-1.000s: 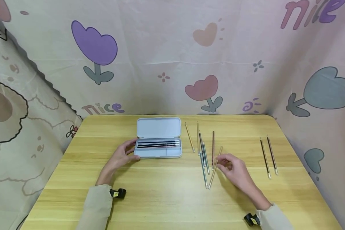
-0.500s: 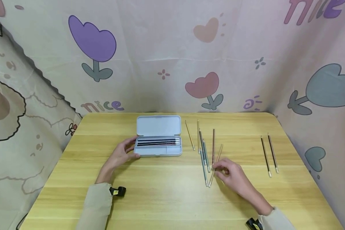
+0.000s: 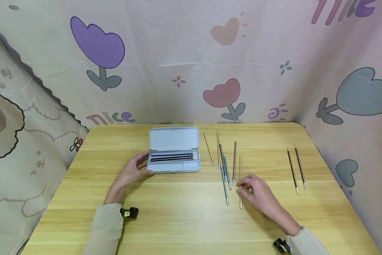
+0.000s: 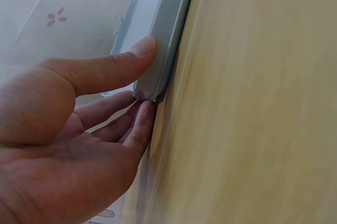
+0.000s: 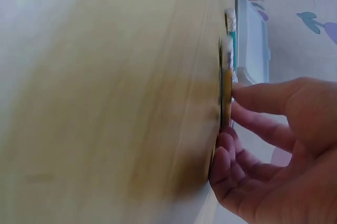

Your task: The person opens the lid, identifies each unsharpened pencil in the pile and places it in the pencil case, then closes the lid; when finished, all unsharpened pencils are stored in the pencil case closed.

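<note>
Left hand (image 3: 133, 173) is holding the left end of an open, pale blue-grey plastic pencil case (image 3: 165, 166), thumb pressing its front wall, fingers bending at the end. Right hand (image 3: 257, 191) is pinching a slim yellow wooden pencil (image 5: 227, 87) between thumb and fingers, right of the case; whether it is touching the light wood-grain surface (image 3: 184, 216), cannot tell. Progress, as judged: partway. Several slim dark pencils with white ends (image 3: 171, 159) are lying in the case's long rear compartment. Left over, lying outside: two other yellow pencils (image 3: 208, 148), a teal-and-dark pencil cluster (image 3: 224, 184), a reddish-brown pencil (image 3: 234, 163) just beside it and, well apart rightward, two dark pencils (image 3: 292, 170).
</note>
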Available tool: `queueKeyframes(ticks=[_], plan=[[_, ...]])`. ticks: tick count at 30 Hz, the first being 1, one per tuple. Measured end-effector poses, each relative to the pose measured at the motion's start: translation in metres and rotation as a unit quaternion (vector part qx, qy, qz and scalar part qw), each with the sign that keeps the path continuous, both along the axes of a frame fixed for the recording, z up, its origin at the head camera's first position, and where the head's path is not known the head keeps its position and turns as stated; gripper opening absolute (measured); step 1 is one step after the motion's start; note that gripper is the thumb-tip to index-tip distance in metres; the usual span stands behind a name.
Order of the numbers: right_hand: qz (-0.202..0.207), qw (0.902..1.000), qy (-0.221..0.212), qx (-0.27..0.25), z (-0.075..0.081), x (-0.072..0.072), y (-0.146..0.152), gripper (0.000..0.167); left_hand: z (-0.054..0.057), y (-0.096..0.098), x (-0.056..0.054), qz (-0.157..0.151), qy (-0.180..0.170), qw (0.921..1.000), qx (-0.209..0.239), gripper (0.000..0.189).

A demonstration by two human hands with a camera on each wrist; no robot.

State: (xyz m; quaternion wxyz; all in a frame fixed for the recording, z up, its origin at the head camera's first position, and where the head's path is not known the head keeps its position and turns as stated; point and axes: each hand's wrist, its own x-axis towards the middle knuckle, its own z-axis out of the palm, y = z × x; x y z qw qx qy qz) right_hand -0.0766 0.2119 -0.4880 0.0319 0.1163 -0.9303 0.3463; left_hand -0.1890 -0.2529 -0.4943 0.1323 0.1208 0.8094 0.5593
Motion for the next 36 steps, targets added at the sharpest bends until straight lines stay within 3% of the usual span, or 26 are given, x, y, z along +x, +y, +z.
queueKeyframes(ticks=[7, 15, 24, 36], plan=[[-0.062, 0.9976, -0.010, 0.027, 0.007, -0.004, 0.010, 0.023, 0.003, 0.001, -0.001, 0.002, -0.002, 1.0000, 0.003, 0.085], [-0.091, 0.9955, -0.020, 0.019, 0.007, -0.006, 0.021, 0.024, 0.003, 0.000, -0.002, 0.004, -0.003, 1.0000, 0.003, 0.085], [-0.091, 0.9954, 0.016, -0.025, 0.015, -0.012, 0.027, 0.027, 0.001, -0.001, -0.001, 0.009, -0.002, 0.9999, -0.006, 0.084], [-0.070, 0.9875, 0.009, -0.141, 0.017, -0.031, 0.005, 0.026, -0.001, 0.000, 0.002, 0.002, -0.001, 1.0000, 0.006, 0.084]])
